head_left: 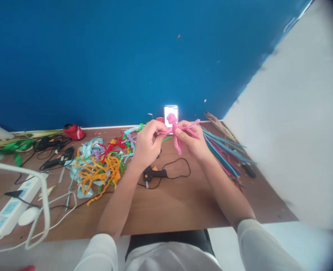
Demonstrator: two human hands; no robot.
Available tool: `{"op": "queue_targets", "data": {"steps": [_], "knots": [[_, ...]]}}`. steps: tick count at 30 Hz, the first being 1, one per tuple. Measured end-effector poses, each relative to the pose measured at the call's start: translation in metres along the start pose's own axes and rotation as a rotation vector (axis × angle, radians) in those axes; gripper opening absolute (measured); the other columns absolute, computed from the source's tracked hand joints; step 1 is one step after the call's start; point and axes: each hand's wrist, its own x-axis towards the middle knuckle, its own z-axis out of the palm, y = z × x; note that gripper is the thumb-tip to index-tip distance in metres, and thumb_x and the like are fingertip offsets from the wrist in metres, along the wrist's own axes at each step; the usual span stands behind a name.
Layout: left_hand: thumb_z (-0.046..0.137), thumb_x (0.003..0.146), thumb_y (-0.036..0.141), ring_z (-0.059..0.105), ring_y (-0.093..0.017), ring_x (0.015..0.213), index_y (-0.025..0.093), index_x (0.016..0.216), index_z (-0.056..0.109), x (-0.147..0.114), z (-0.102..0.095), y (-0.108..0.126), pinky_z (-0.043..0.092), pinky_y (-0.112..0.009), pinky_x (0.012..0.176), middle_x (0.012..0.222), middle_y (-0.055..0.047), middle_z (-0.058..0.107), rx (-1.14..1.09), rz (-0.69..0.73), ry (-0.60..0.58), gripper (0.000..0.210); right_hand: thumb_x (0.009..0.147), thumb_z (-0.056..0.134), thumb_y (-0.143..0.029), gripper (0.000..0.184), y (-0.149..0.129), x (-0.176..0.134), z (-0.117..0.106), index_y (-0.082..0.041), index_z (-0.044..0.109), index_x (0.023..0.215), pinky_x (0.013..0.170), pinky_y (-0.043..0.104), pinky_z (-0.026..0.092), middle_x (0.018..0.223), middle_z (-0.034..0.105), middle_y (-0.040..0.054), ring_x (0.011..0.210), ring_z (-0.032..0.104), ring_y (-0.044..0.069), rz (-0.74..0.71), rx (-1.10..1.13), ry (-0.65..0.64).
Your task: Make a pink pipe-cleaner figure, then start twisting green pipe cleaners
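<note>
Between my hands, above the table, is a pink pipe-cleaner figure (172,119) with a rounded, coiled top and several fuzzy strands sticking out below and to the sides. My right hand (193,139) pinches its middle between thumb and fingers. With thumb and forefinger, my left hand (149,141) grips a pink strand on the figure's left side. A lit phone (167,110) stands upright behind the figure, which partly covers its screen. Under my hands, a black glue gun (155,172) lies on the table with its cord looping to the right.
Left of my hands lies a heap of orange pipe-cleaner pieces (98,173), with red and purple ones and pale blue ribbon. Long blue pipe cleaners (225,141) fan out at right. A white power strip (16,205) and a white metal frame (45,199) occupy the left side. A blue wall stands behind.
</note>
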Motion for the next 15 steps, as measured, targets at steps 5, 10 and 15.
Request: {"op": "queue_targets", "data": {"steps": [5,10,15], "knots": [[0.057,0.091,0.005,0.061,-0.015,0.084,0.02,0.079,0.051,0.0,0.001,-0.002,0.047,-0.03,0.074,0.087,-0.002,0.067,0.153,0.25,0.067,0.02,0.085,0.074,-0.04,0.023,0.003,0.001,0.008,-0.021,0.065,0.076,0.04,0.024,0.029,0.056,0.056,-0.0048,0.042,0.044,0.008,0.137,0.229,-0.031],[0.063,0.085,0.002,0.057,-0.016,0.085,0.02,0.067,0.048,-0.006,0.003,-0.003,0.046,-0.031,0.075,0.085,-0.001,0.066,0.324,0.478,0.255,0.029,0.076,0.081,-0.035,0.023,-0.004,-0.003,0.015,-0.018,0.066,0.075,0.047,0.023,0.032,0.06,0.055,-0.0034,0.052,0.045,0.008,0.364,0.418,-0.052],[0.068,0.084,0.006,0.057,-0.013,0.076,0.026,0.082,0.06,-0.018,0.004,-0.011,0.047,-0.029,0.07,0.082,0.002,0.061,0.247,0.517,0.413,0.022,0.077,0.081,-0.035,0.026,-0.014,-0.009,0.022,-0.018,0.063,0.071,0.05,0.021,0.036,0.06,0.056,-0.0033,0.054,0.048,0.008,0.442,0.503,-0.131]]}}
